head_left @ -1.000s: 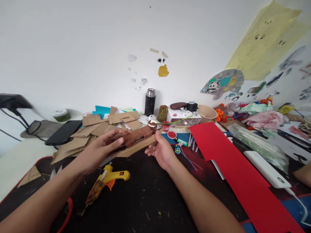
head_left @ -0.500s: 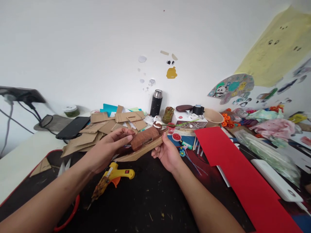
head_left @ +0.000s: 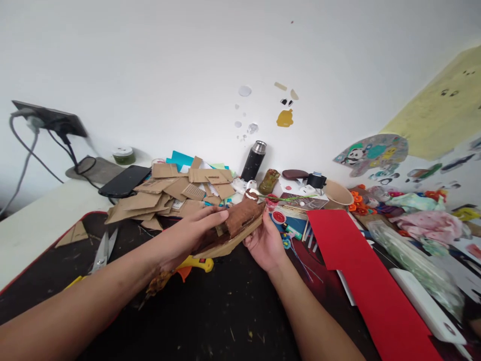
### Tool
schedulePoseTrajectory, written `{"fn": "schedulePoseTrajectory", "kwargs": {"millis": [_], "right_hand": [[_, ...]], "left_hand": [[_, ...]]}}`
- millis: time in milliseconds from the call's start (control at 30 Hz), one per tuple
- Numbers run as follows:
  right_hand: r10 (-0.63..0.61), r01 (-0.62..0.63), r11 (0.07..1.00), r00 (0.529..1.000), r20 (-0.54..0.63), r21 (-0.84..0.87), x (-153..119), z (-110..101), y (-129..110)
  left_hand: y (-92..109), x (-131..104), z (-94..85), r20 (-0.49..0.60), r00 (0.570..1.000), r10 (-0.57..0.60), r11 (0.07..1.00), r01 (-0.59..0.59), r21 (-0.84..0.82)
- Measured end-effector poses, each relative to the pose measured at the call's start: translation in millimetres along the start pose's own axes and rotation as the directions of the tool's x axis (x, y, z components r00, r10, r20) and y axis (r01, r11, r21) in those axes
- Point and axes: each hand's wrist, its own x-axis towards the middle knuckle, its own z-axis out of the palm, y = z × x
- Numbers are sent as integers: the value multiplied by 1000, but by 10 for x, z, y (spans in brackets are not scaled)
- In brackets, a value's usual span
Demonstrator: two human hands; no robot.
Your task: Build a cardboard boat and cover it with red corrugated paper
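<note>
A brown-painted cardboard model [head_left: 242, 216], a blocky body on a flat cardboard base, is held tilted above the dark mat. My left hand [head_left: 197, 230] grips its left end, thumb against the body; the fingers underneath are hidden. The base's right end sits in my right hand [head_left: 266, 243], the thumb at its edge and the fingers curled below. Partly behind my left wrist lies a yellow hot glue gun [head_left: 203, 263] with an orange trigger. Scissors [head_left: 103, 253] rest on the mat left of my left forearm, their handles mostly hidden.
Cardboard scraps [head_left: 146, 203] are heaped behind my left hand. A black flask [head_left: 253, 161] stands by the wall. On the right lie a red sheet [head_left: 353, 260], a white device [head_left: 428, 303] and a clear plastic bag [head_left: 417, 260]. A black phone [head_left: 126, 181] lies at the left.
My left hand has slid further along the model's left side. The view has shifted, so the wall and table items appear further right. My left arm now covers more of the hot glue gun.
</note>
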Motion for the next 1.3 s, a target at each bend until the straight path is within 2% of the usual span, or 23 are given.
{"fn": "schedulePoseTrajectory", "kwargs": {"millis": [333,533,700,900,967,1067,1200,1300], "right_hand": [[2,-2,1000,1000,7,0,8,-18,31],[3,-3,1000,1000,17,-18,3,-15,32],[-26,29,999,997,68,-35,-7,-7,48],[-49,59,997,987,153,-58,-32,23,78],[-45,55,997,983,178,-55,-31,33,95],[-34,44,998,976,213,-44,-21,43,119],[-24,36,998,968,250,-46,-14,50,135],[-32,57,995,960,279,-82,-25,71,148]], "left_hand": [[13,1,-11,-54,995,-78,996,76,-42],[27,4,-21,-17,999,-38,999,37,-16],[65,66,-148,-46,998,-33,999,34,32],[144,117,-293,-78,997,-19,983,33,182],[164,119,-317,-138,990,22,968,14,252],[184,130,-364,-171,972,162,915,-83,395],[193,143,-407,-57,933,356,747,-247,617],[166,135,-390,28,891,453,619,-337,709]]}}
